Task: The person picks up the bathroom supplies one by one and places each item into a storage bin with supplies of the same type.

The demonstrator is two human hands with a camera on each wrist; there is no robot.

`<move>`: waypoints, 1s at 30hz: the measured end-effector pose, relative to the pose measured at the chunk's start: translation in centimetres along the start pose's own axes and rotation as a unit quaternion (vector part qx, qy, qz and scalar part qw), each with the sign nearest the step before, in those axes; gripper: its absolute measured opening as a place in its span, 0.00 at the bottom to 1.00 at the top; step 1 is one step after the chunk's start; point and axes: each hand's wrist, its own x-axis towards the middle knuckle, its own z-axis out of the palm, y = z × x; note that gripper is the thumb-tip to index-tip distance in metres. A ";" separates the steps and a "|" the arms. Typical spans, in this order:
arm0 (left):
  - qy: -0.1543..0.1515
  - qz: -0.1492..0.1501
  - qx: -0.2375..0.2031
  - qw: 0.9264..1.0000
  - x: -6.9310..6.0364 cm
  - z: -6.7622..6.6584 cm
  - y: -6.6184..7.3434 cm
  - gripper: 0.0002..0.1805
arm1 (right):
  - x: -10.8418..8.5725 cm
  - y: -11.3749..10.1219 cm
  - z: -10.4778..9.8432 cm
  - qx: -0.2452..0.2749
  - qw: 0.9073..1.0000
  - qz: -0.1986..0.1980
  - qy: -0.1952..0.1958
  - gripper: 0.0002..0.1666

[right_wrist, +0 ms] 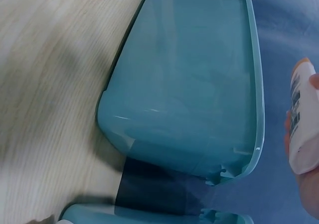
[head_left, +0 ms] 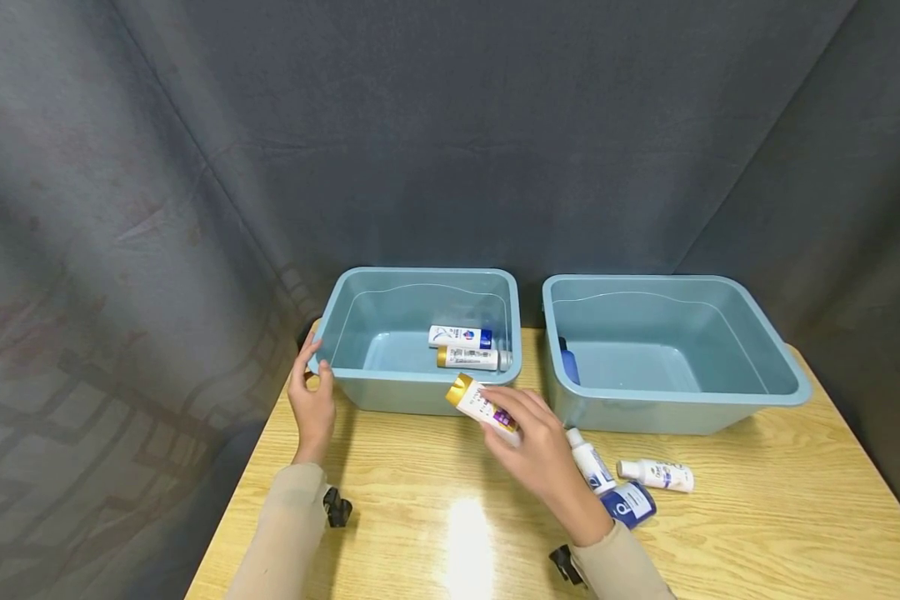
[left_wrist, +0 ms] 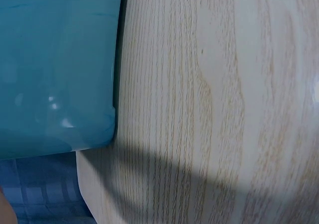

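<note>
While the left bin (head_left: 390, 395) already has bottles (head_left: 457, 336) and the left hand (head_left: 314, 412) pinches its edge, the right hand (head_left: 534, 443) holds a gold-topped bottle (head_left: 477, 403), leaving three more things (head_left: 591, 463) on the tabletop (head_left: 397, 492).

My right hand (head_left: 527, 435) covers part of held bottle (head_left: 471, 401); lettering (head_left: 482, 406) too small. Right bin (head_left: 660, 413) partly hides blue bottle (head_left: 569, 365). Left wrist view crops my left hand (head_left: 313, 413).

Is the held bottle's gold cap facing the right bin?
No, the bottle in the right hand has its gold cap toward the left bin, away from the right bin.
</note>
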 end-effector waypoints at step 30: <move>0.003 0.001 -0.001 1.000 0.1 0.0 -0.2 0.19 | 4.5 -0.3 1.2 -0.033 0.997 -0.046 -0.047 0.23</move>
